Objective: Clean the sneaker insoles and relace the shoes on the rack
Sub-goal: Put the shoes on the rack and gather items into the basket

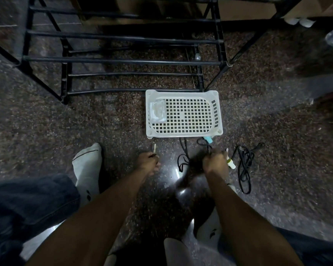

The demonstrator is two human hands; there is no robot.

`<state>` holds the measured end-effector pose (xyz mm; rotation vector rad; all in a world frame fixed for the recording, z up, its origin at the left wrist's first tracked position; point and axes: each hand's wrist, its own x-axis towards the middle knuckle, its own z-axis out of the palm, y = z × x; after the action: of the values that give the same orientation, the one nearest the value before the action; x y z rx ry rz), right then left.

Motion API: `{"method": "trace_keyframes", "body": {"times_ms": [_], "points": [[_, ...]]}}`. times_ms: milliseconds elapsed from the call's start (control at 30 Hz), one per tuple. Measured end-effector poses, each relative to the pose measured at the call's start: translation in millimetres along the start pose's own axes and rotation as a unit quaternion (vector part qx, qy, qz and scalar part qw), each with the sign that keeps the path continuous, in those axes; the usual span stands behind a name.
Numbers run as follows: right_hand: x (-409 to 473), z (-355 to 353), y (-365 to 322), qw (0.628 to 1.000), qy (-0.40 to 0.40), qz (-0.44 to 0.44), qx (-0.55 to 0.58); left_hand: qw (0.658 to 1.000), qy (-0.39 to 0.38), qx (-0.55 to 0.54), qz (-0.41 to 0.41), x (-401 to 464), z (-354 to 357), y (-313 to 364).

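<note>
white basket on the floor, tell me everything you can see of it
The white basket is a rectangular plastic tray with a grid-perforated bottom, slotted sides, rounded corners and a socket hole at each visible corner. It sits upright on the dark speckled floor, right in front of the black shoe rack. A whitish wrapped packet lies at its left end.

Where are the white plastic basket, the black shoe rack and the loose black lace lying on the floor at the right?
white basket [184,92]: head view, far rim.
shoe rack [123,62]: head view, a horizontal bar.
black lace [245,166]: head view, tangled middle.

shoe [188,169] between hands blurred dark — right hand [215,163] fingers hidden, rack [123,61] top cropped
</note>
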<state>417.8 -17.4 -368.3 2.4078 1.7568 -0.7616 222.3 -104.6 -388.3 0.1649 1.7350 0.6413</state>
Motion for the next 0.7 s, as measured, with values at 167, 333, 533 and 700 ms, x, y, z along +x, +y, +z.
{"method": "trace_keyframes", "body": {"times_ms": [167, 333, 533, 700], "points": [[18, 1, 18, 0.993, -0.056, -0.008, -0.101, 0.999, 0.002, 0.044, 0.003, 5, -1, -4], [13, 5, 19, 0.998, -0.052, 0.031, -0.018, 0.997, -0.01, 0.057, 0.042, 5, -1, -2], [10, 3, 18, 0.999, -0.045, 0.014, -0.021, 0.998, 0.015, 0.035, 0.058, 12, -3, 0], [20, -8, 19, 0.999, 0.022, 0.0, -0.038, 0.997, 0.0, 0.05, 0.058, 13, -3, 2]]}}
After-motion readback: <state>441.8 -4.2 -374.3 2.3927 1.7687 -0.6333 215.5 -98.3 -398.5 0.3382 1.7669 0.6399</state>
